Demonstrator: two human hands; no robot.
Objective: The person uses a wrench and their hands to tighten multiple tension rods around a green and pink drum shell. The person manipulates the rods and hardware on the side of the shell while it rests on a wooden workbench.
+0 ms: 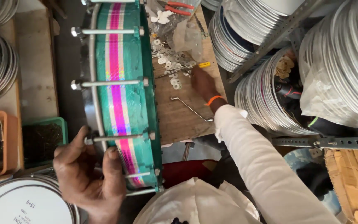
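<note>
Drum on edge, fittings being picked.

Near us, our left hand (90, 176) wraps its grip around the lower rim of the green drum (125, 91), thumb by a tension rod (119, 137). Farther out, our right hand (202, 83) reaches the washers (171, 68) on the table (183, 118); grip hidden, cannot tell. Judged: fitting hardware; next needs one washer pinched cleanly.
</note>
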